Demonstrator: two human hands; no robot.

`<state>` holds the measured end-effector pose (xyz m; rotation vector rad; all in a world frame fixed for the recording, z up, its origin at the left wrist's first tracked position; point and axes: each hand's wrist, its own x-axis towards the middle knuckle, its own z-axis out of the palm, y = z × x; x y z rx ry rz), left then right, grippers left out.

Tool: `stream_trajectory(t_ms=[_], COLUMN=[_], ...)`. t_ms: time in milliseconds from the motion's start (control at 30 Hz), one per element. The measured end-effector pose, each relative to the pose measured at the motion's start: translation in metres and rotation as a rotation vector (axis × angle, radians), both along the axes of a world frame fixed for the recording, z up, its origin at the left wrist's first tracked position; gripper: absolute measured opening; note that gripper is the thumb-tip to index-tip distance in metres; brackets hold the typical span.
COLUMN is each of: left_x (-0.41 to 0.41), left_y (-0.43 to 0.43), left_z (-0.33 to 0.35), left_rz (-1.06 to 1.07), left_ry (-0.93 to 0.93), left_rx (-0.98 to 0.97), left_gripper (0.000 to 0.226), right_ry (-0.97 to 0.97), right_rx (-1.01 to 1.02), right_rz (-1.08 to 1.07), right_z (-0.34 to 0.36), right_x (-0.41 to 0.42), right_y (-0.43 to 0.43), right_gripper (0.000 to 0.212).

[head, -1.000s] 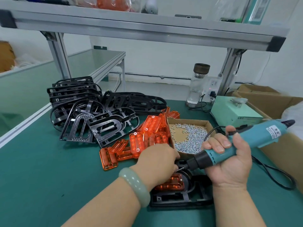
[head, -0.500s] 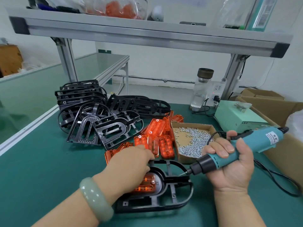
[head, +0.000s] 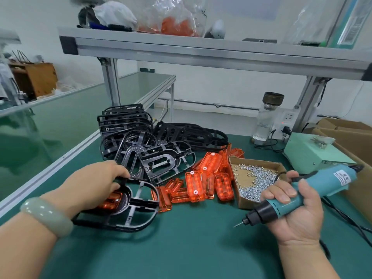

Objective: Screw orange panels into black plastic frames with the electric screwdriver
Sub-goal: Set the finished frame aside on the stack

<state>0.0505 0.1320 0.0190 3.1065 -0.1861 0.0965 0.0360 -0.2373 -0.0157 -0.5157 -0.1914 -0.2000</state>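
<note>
Green mat (head: 191, 250) | left fingers (head: 118, 172) grip black frame (head: 141, 205) | right fingers (head: 281, 195) wrap screwdriver (head: 330, 183)

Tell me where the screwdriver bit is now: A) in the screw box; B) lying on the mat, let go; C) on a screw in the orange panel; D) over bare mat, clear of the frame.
D: the right hand grips the electric screwdriver, and its bit points at the green mat, apart from the black frame that the left hand holds.

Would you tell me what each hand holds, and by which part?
Left hand grips the black frame by its far rim; right hand grips the electric screwdriver mid-body.
</note>
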Motion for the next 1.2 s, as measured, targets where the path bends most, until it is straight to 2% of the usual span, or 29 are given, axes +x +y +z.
stream_trajectory(t_ms=[67,133,300,367,500,733,900,1000,1100,1200], left_x=[0.005,0.01,0.025,0.032,0.041,0.044,0.04,0.038,0.042,0.05], left_y=[0.023,0.045,0.086,0.095,0.106,0.101,0.086,0.069,0.043,0.011], left_z=[-0.004,-0.008,-0.019,-0.023,-0.028,-0.037,-0.035,-0.024,-0.011,-0.003], left_rz=[0.066,0.116,0.187,0.215,0.268,0.39,0.413,0.428,0.372,0.25], left_ry=[0.02,0.045,0.091,0.07,-0.002,-0.052,-0.065,-0.166,-0.343,-0.403], left_rx=[0.034,0.032,0.002,-0.01,-0.067,-0.21,-0.115,-0.116,-0.286,-0.404], left_gripper=[0.032,0.031,0.032,0.033,0.035,0.04,0.05,0.044,0.032,0.029], right_ry=[0.02,0.041,0.053,0.058,0.067,0.078,0.076,0.076,0.077,0.079], right_rx=[-0.007,-0.025,-0.043,-0.042,-0.042,-0.072,-0.067,-0.063,-0.054,-0.054], right_rz=[-0.026,-0.044,-0.054,-0.051,-0.046,-0.062,-0.058,-0.053,-0.051,-0.051], right_z=[-0.002,-0.004,-0.004,-0.005,-0.005,-0.004,-0.004,-0.004,-0.005,-0.006], right_x=[0.001,0.003,0.003,0.004,0.004,0.004,0.004,0.004,0.005,0.005], right_y=[0.001,0.002,0.004,0.004,0.006,0.01,0.011,0.011,0.012,0.012], right_gripper=[0.007,0.014,0.012,0.014,0.032,0.031,0.031,0.032,0.03,0.029])
